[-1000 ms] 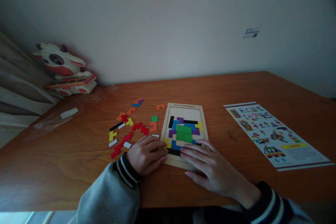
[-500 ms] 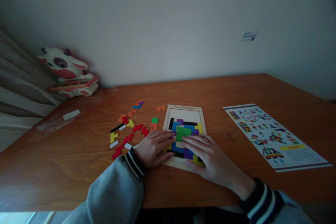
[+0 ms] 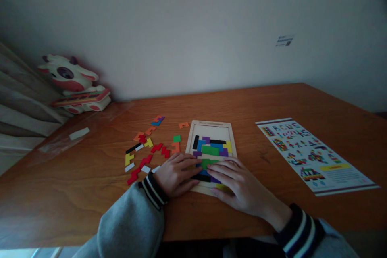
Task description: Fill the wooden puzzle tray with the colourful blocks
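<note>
A pale wooden puzzle board (image 3: 214,130) lies flat on the table, its lower part filled with coloured block pieces. My left hand (image 3: 177,174) rests over the board's left edge, fingers stretched toward the middle. From the right, my right hand (image 3: 235,178) lies over the lower right of the board with its fingers spread. Between the fingertips of both hands is a green piece (image 3: 205,163), partly covered by them. Above it sits another green block (image 3: 210,150), a pale gap between the two. Black, blue, purple and yellow pieces surround them, some hidden under my fingers.
Loose pieces, such as a red zigzag piece (image 3: 146,161), a green square (image 3: 177,138) and an orange piece (image 3: 184,125), lie left of the board. A printed pattern sheet (image 3: 314,157) is at right. A cow toy with a keyboard (image 3: 80,84) stands back left.
The lower green piece has slid toward me, away from the upper green block, and a gap has opened between them. Both hands have moved slightly with it. The view has shifted a little.
</note>
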`<state>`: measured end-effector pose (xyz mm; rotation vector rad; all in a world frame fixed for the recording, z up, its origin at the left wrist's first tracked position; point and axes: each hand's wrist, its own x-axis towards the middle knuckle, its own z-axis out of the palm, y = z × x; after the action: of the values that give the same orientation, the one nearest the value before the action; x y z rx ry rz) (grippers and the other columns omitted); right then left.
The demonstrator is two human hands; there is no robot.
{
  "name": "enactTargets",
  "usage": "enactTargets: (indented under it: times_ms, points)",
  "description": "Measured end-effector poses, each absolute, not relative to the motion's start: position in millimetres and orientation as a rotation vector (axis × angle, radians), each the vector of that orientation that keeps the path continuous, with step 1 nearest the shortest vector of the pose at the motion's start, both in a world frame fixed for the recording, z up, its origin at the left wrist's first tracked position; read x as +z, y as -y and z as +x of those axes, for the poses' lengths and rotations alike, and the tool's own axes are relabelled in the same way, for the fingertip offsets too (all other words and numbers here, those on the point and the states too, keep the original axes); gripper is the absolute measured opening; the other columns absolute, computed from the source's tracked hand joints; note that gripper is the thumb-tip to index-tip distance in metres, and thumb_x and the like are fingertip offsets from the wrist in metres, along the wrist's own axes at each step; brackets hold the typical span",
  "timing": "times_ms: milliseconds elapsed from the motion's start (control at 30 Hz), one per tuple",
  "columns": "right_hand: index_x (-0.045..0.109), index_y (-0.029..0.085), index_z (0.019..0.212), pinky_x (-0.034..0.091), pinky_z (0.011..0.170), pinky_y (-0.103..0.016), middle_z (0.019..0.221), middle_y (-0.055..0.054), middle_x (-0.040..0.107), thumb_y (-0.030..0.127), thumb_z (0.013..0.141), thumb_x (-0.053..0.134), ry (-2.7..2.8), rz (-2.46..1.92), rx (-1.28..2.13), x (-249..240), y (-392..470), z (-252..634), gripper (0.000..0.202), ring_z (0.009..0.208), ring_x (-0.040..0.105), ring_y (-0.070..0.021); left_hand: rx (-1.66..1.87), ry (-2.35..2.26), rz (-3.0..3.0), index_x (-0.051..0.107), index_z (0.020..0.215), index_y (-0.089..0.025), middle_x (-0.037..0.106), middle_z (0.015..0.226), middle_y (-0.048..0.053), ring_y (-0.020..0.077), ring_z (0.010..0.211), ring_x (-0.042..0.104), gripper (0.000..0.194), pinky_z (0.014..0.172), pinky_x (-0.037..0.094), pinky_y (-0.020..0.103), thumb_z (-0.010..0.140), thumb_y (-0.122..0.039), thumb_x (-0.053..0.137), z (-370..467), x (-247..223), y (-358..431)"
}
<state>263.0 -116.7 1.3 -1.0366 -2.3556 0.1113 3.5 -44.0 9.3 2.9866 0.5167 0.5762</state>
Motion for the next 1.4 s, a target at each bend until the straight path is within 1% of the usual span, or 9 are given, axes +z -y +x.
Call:
enactTargets:
  times_ms: [100, 200, 333, 467, 600, 700, 933, 1100, 1400]
  points:
    - [0.062, 0.019, 0.131, 0.047, 0.103, -0.044, 0.124, -0.009, 0.070, 0.034, 0.094, 0.060, 2.357, -1.022, 0.108, 2, 118, 264, 0.040, 0.114, 0.062, -0.0237, 0.585, -0.524, 2.980, 0.063, 0.128, -0.019, 0.065, 0.129, 0.011, 0.0272, 0.119, 0.057, 0.037, 0.099, 0.051, 0.044, 0.097, -0.036, 0.053, 3, 8, 45]
    - [0.060, 0.021, 0.132, 0.046, 0.104, -0.046, 0.128, -0.009, 0.067, 0.033, 0.094, 0.059, 2.325, -1.087, 0.078, 5, 115, 266, 0.040, 0.117, 0.061, -0.0243, 0.607, -0.504, 2.965, 0.061, 0.130, -0.018, 0.065, 0.130, 0.012, 0.0266, 0.121, 0.057, 0.039, 0.101, 0.050, 0.043, 0.097, -0.037, 0.053, 4, 10, 45]
    - [0.059, 0.020, 0.134, 0.045, 0.104, -0.048, 0.132, -0.010, 0.065, 0.037, 0.096, 0.057, 2.282, -1.230, 0.063, 9, 104, 270, 0.042, 0.119, 0.060, -0.0256, 0.645, -0.576, 2.914, 0.059, 0.133, -0.018, 0.063, 0.134, 0.013, 0.0277, 0.124, 0.055, 0.042, 0.101, 0.049, 0.046, 0.097, -0.041, 0.053, 12, 11, 40]
    - [0.060, 0.019, 0.131, 0.046, 0.102, -0.048, 0.128, -0.012, 0.067, 0.041, 0.096, 0.056, 2.279, -1.254, 0.091, 9, 95, 269, 0.042, 0.117, 0.061, -0.0261, 0.650, -0.672, 2.872, 0.058, 0.133, -0.016, 0.065, 0.130, 0.013, 0.0296, 0.122, 0.056, 0.049, 0.102, 0.047, 0.049, 0.095, -0.047, 0.055, 25, 12, 31]
    - [0.058, 0.020, 0.133, 0.046, 0.101, -0.048, 0.125, -0.012, 0.069, 0.040, 0.096, 0.056, 2.266, -1.249, 0.120, 7, 97, 269, 0.043, 0.115, 0.062, -0.0255, 0.647, -0.641, 2.866, 0.062, 0.129, -0.018, 0.067, 0.126, 0.012, 0.0287, 0.120, 0.057, 0.045, 0.103, 0.046, 0.049, 0.095, -0.046, 0.055, 30, 12, 26]
    - [0.057, 0.019, 0.134, 0.046, 0.101, -0.047, 0.124, -0.012, 0.069, 0.039, 0.095, 0.057, 2.270, -1.229, 0.138, 5, 99, 270, 0.044, 0.114, 0.062, -0.0253, 0.678, -0.593, 2.872, 0.064, 0.126, -0.018, 0.068, 0.124, 0.012, 0.0278, 0.118, 0.058, 0.041, 0.101, 0.047, 0.047, 0.096, -0.044, 0.055, 28, 11, 26]
    - [0.057, 0.022, 0.135, 0.048, 0.100, -0.047, 0.120, -0.011, 0.070, 0.035, 0.095, 0.058, 2.260, -1.182, 0.128, 3, 104, 273, 0.042, 0.110, 0.063, -0.0248, 0.752, -0.517, 2.887, 0.069, 0.117, -0.020, 0.069, 0.120, 0.010, 0.0265, 0.114, 0.059, 0.033, 0.098, 0.049, 0.044, 0.098, -0.040, 0.052, 25, 3, 26]
    - [0.057, 0.020, 0.134, 0.050, 0.099, -0.047, 0.122, -0.011, 0.070, 0.035, 0.095, 0.058, 2.280, -1.170, 0.141, 5, 106, 272, 0.042, 0.112, 0.063, -0.0249, 0.748, -0.512, 2.888, 0.069, 0.117, -0.021, 0.069, 0.121, 0.009, 0.0255, 0.116, 0.058, 0.031, 0.100, 0.048, 0.043, 0.098, -0.040, 0.053, 24, 0, 25]
    - [0.059, 0.021, 0.134, 0.050, 0.100, -0.048, 0.123, -0.010, 0.070, 0.033, 0.094, 0.059, 2.284, -1.155, 0.124, 4, 106, 272, 0.041, 0.113, 0.063, -0.0250, 0.709, -0.524, 2.888, 0.070, 0.118, -0.021, 0.068, 0.119, 0.011, 0.0259, 0.115, 0.057, 0.033, 0.100, 0.049, 0.043, 0.098, -0.040, 0.053, 24, 2, 26]
